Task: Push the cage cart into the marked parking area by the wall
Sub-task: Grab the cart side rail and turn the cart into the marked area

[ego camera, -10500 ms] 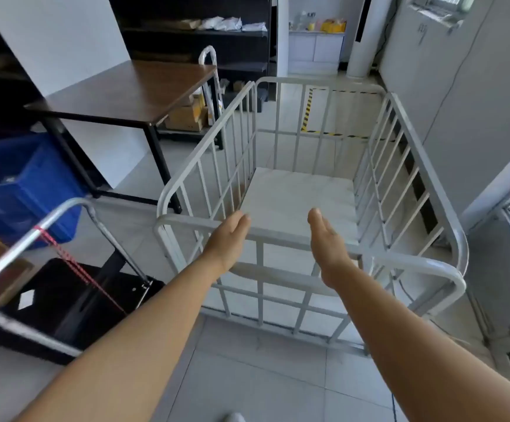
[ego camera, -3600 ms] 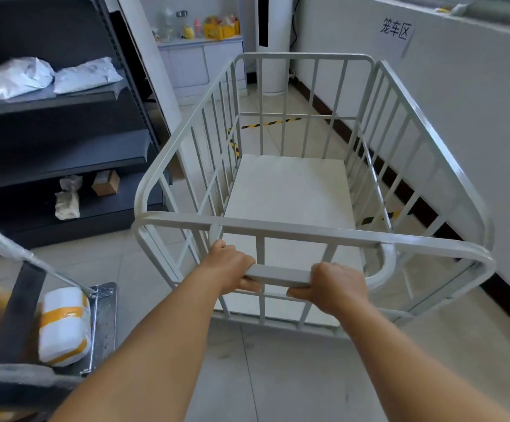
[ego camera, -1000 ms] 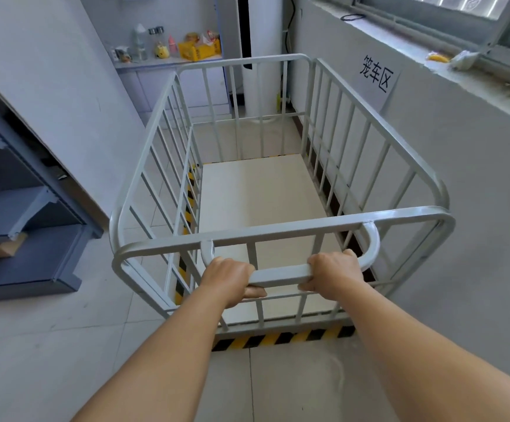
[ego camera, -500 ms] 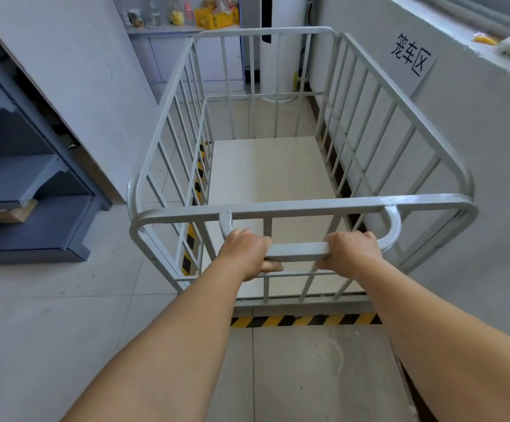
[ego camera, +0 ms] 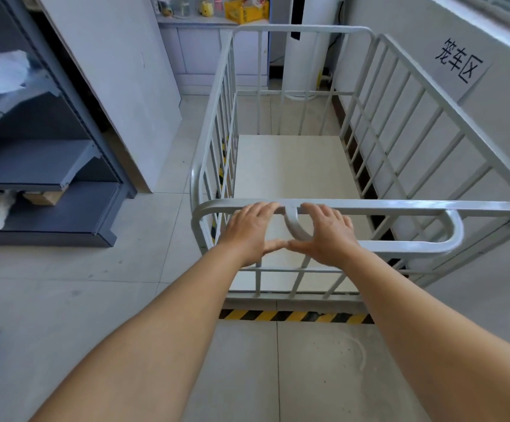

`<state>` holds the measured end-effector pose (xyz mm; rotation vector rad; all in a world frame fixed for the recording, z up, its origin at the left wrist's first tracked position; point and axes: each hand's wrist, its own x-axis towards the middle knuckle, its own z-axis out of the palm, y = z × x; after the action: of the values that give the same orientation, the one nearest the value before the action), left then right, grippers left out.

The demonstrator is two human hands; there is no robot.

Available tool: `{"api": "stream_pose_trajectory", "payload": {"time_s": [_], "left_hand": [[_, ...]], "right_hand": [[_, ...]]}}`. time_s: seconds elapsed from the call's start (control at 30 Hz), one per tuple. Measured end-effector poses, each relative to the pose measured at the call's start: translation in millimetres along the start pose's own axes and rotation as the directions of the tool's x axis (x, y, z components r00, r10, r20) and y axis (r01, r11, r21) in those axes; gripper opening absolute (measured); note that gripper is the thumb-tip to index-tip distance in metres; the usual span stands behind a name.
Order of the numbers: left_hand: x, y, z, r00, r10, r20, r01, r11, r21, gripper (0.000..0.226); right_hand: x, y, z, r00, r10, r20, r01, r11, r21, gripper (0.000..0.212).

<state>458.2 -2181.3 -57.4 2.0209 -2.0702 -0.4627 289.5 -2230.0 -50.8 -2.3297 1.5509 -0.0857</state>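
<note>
The white barred cage cart [ego camera: 400, 208] stands alongside the right wall, its empty pale floor visible inside. Black-and-yellow floor tape [ego camera: 293, 316] runs just behind the cart's near end, and more tape shows through the left bars. A wall sign [ego camera: 459, 64] with black characters hangs above the cart. My left hand [ego camera: 249, 231] and my right hand [ego camera: 323, 234] are spread flat at the near top rail beside the looped handle [ego camera: 415, 246], fingers apart, thumbs nearly touching, gripping nothing.
A dark grey shelf rack [ego camera: 43, 166] with bags and a small box stands to the left. A white panel [ego camera: 116, 80] leans beside it. A white cabinet [ego camera: 205, 47] with small items and a white column [ego camera: 308, 50] stand beyond the cart. Tiled floor lies behind the tape.
Both hands have let go of the looped handle and opened, now spread at the top rail, further left on the cart. The cart sits behind the tape line as before.
</note>
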Motion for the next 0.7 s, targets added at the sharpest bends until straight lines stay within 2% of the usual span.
{"api": "stream_pose_trajectory", "payload": {"time_s": [0.37, 0.7], "left_hand": [[-38, -115, -54, 0.993, -0.107, -0.057, 0.108, 0.994, 0.006, 0.076], [13, -185, -95, 0.996, -0.082, 0.033, 0.079, 0.993, 0.092, 0.074]], "right_hand": [[48, -124, 28, 0.997, -0.071, -0.027, 0.072, 0.996, 0.048, 0.075], [131, -188, 52, 1.000, -0.024, 0.009, 0.023, 0.992, 0.125, 0.078]]}}
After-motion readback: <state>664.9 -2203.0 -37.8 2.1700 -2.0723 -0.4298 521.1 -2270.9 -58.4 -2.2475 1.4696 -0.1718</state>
